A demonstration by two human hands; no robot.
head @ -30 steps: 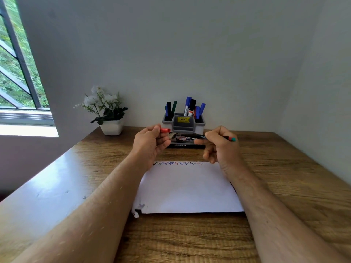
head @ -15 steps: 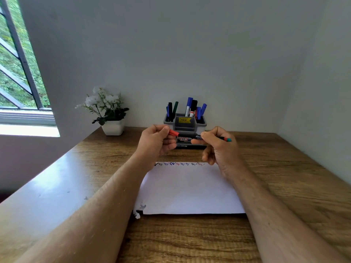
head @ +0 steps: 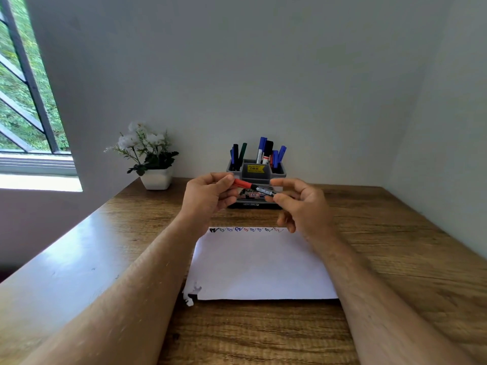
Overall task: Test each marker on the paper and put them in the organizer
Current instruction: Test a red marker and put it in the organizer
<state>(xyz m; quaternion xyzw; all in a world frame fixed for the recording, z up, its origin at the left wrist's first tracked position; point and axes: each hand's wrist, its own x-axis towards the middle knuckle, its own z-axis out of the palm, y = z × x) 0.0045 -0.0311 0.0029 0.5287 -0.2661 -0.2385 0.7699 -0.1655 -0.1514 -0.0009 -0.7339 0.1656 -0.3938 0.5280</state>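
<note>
My left hand (head: 208, 196) pinches the red cap end of a marker (head: 250, 186) held level above the desk, just in front of the grey organizer (head: 278, 172). My right hand (head: 303, 206) grips the marker's black barrel between thumb and a finger, with the index finger lifted off. The marker's right end is hidden behind that hand. The organizer stands against the wall and holds several blue, black and green markers. White paper (head: 261, 267) lies below my hands, with a row of coloured scribbles along its far edge.
A flat black marker box (head: 254, 204) lies in front of the organizer, partly hidden by my hands. A white pot of flowers (head: 156, 180) stands at the back left. Walls close the back and right. A window is at the left.
The red cap, held apart in my left hand a second ago, now sits on the marker. My right hand's fingers have loosened and its index finger has lifted.
</note>
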